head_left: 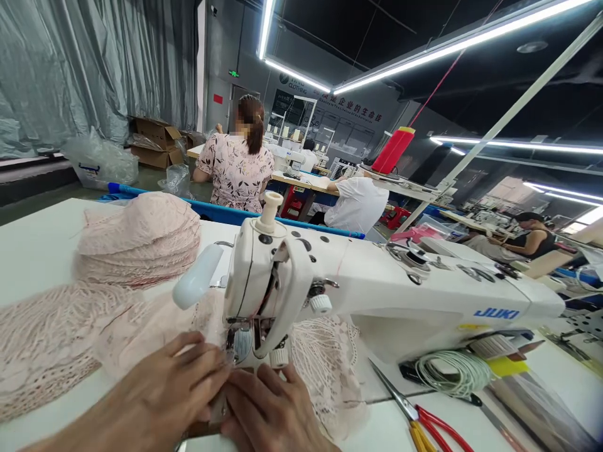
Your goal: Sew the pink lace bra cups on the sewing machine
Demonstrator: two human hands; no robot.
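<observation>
A white sewing machine stands before me, its head above a piece of pale pink lace fabric. Just left of the presser foot, my left hand is closed, with its fingertips pinching the fabric's edge. My right hand is in front of the needle area, fingers bent and pressed together on the same lace. The two hands nearly meet, and they hide the stitching spot. More lace spreads over the table at the left. Behind it sits a stack of pale pink lace cups.
Scissors with red and yellow handles lie at the right, near a coil of pale cord. A red thread cone stands on the rack. A blue rail runs behind the table; other people sit beyond.
</observation>
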